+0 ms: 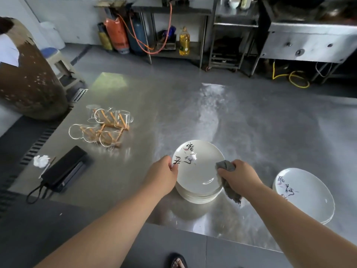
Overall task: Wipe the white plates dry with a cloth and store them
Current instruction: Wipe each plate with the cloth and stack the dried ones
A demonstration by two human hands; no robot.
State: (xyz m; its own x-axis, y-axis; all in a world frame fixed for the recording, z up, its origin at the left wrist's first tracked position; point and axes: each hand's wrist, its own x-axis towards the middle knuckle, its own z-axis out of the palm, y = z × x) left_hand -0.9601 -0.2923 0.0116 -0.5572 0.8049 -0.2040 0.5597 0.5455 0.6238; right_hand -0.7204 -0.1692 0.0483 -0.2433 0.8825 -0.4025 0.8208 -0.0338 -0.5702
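Between the two hands sits a round, glossy white plate with black brush lettering, topping a stack on the brushed-steel worktop. The left hand pinches its left rim. The right hand clutches a crumpled grey cloth against the right edge. Right of that forearm lie more plates, partly hidden by the arm.

Left hand, right hand: both curled.
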